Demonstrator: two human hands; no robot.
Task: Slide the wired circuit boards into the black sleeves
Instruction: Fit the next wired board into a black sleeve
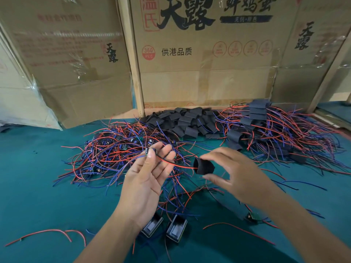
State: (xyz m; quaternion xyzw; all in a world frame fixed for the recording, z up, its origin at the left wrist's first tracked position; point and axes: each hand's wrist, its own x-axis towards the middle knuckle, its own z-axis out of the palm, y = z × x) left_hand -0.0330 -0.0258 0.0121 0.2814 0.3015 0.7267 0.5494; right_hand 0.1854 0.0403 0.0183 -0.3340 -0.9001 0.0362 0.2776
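Note:
My left hand, palm up above the green table, pinches a small wired circuit board between thumb and forefinger. Its red and black wires run right into the open mouth of a black sleeve. My right hand holds that sleeve between thumb and fingers, squeezed open. A tangled heap of bare wired boards lies behind my left hand. Loose empty black sleeves are piled at the back centre. Sleeved boards with wires are heaped at the back right.
Cardboard boxes wall off the back of the green table. Two sleeved boards lie near the front under my left wrist, another bare board under my right forearm. Stray red wires lie at the front left.

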